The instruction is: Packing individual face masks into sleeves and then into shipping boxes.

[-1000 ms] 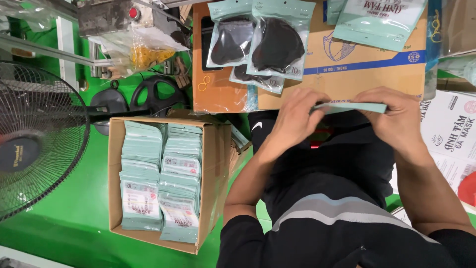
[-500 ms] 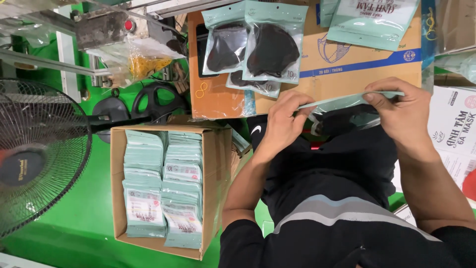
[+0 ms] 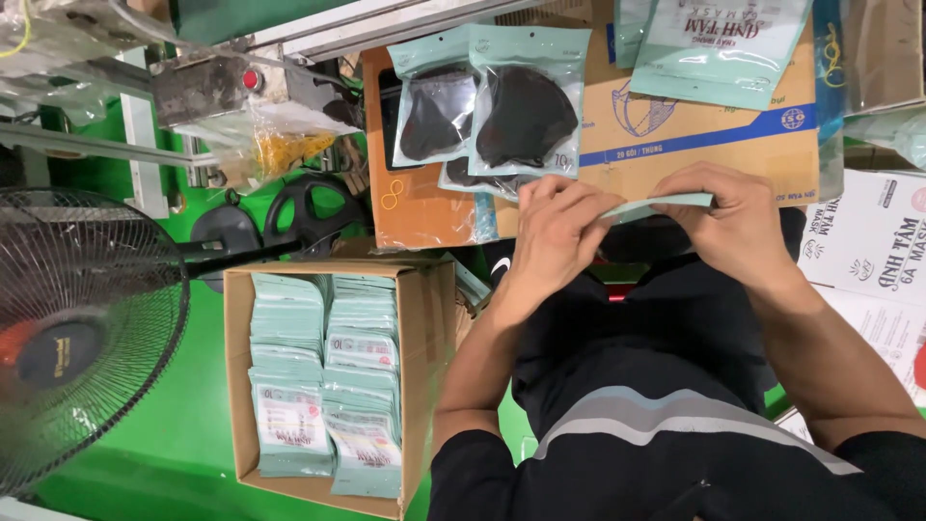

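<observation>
Packet (image 3: 666, 204), pale green, flat, seen edge-on, long axis running left to right between both hands; left hand (image 3: 558, 232) and right hand (image 3: 735, 224) pinch its ends above the lap, near the cardboard box (image 3: 424, 318).

Figure: the wearer's clothing as seen from the head camera. The person wore black garments across the lap and torso, crossed by a broad curved grey stripe (image 3: 666, 420) edged with a thinner pale line. A small white mark (image 3: 499, 265) showed on the black fabric near the left forearm. Both forearms were bare; the left hand (image 3: 558, 232) and right hand (image 3: 733, 227) carried no gloves, rings or watch.
</observation>
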